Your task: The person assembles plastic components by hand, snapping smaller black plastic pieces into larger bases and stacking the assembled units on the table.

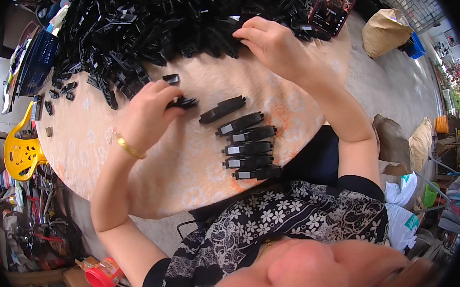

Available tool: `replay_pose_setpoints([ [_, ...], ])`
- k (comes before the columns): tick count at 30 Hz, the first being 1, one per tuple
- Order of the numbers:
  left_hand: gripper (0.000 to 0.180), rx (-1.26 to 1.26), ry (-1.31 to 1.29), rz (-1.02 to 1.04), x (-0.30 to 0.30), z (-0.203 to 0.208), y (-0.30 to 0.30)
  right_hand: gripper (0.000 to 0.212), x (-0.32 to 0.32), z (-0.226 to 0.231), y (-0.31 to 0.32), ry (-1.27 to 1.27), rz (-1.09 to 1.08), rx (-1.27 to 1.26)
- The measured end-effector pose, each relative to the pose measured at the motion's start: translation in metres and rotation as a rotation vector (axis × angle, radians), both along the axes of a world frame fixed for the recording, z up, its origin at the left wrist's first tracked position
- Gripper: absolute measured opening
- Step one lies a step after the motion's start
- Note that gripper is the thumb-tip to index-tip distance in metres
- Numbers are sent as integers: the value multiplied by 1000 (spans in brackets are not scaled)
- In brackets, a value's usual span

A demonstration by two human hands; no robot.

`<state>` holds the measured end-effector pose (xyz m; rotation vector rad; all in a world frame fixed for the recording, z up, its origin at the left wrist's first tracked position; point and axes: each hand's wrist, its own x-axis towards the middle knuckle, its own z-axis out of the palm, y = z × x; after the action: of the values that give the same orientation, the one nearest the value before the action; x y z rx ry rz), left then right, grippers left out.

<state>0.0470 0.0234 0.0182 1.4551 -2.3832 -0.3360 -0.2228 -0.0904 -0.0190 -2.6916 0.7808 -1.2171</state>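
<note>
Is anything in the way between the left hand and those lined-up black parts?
No, nothing visible is in the way. The left hand holds a black piece, and only a bit of tablecloth shows between it and the nearest lined-up black part.

Plastic parts point(176, 25) heaped on tablecloth point(87, 137) at top, smartphone point(334, 4) at their right edge, right hand point(271, 44) at heap's lower right, left hand point(151, 113) left of centre around plastic piece point(187, 102), six pieces point(248, 148) in column mid-frame, chair point(20, 154) far left
</note>
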Motion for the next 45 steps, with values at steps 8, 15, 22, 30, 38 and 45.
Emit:
replay_pose_setpoints([
  [8,25,-325,-38,-157,-35,-20,-2,18,2,-1,23,71,235,-189],
  [15,18,-222,-29,-297,-39,-19,11,13,2,-5,27,111,364,76],
  [22,20,-154,221,125,-42,-20,11,25,6,-11,29,-14,265,228],
  [30,18,-55,136,53,-33,-17,7,26,0,1,31,137,151,266],
  [38,17,-66,234,109,-38,-25,3,22,2,8,40,187,296,161],
  [45,18,-98,260,2,-43,-31,-1,18,14,-2,45,186,396,236],
])
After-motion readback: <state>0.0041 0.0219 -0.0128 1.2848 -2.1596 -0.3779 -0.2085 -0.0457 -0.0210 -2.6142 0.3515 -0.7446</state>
